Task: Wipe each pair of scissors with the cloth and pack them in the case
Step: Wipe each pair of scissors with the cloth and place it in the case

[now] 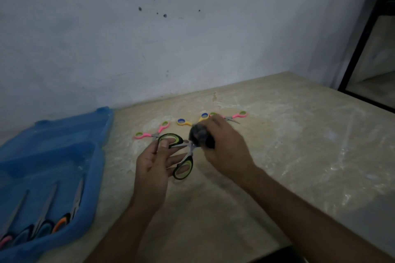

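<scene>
Head view looks down on both my hands over the counter (277,156). My left hand (151,168) holds the black-and-green scissors (181,156) by the handles, thumb laid on the upper loop, the other fingers (175,159) stretched under the lower loop. The handles are spread wide, and the blades run up to the right into the dark cloth (201,135). My right hand (224,147) is curled round that cloth, bunched into a ball and pressed on the blades just past the pivot; it is blurred, so I cannot see the blade tips.

Just beyond my hands, three small pairs lie in a row on the counter: a pink pair with green loops (152,131) on the left, a yellow pair with blue loops (192,119) in the middle, partly hidden behind my right hand, and another pink pair (233,115) on the right.

At the left the blue case (53,151) lies open, its lid towards the wall. Several long scissors (62,211) already lie in it, blades pointing away from me, handles in orange, dark blue and pink.

The counter is pale, mottled and streaked with whitish smears. Behind it stands a grey-white wall (192,38) with a few dark spots, and a black-framed panel (367,49) at the far right.
</scene>
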